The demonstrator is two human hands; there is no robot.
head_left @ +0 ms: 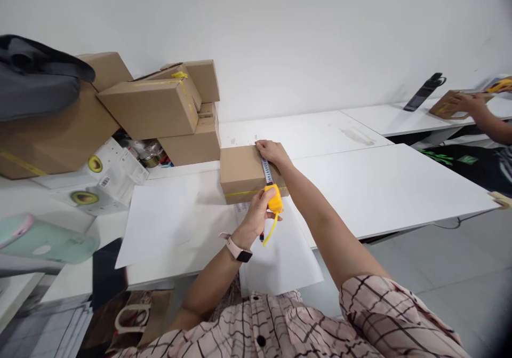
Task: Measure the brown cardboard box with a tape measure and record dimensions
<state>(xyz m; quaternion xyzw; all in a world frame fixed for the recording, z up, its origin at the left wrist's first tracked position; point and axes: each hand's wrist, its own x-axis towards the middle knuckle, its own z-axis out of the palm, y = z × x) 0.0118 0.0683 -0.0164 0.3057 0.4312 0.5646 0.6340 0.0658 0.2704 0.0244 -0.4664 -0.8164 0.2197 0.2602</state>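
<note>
A closed cardboard box (240, 167) with yellow tape on its near side lies on the white table in front of me. My left hand (256, 214) is wrapped round the yellow case of a tape measure (275, 199) at the box's near edge; its yellow strap hangs down. The dark tip of a pen-like thing (262, 237) pokes out below that hand. The measuring blade (266, 170) runs across the box top. At the box's far edge, my right hand (272, 152) pinches the blade's end, its fingertips partly hidden.
Stacked cardboard boxes (148, 107) and a white avocado-printed box (108, 182) stand at the left. White paper sheets (154, 219) lie on the table (332, 184). A mint-green bottle (48, 240) is far left. At the right, another person's hand (466, 103) holds a box near a black bottle (424, 92).
</note>
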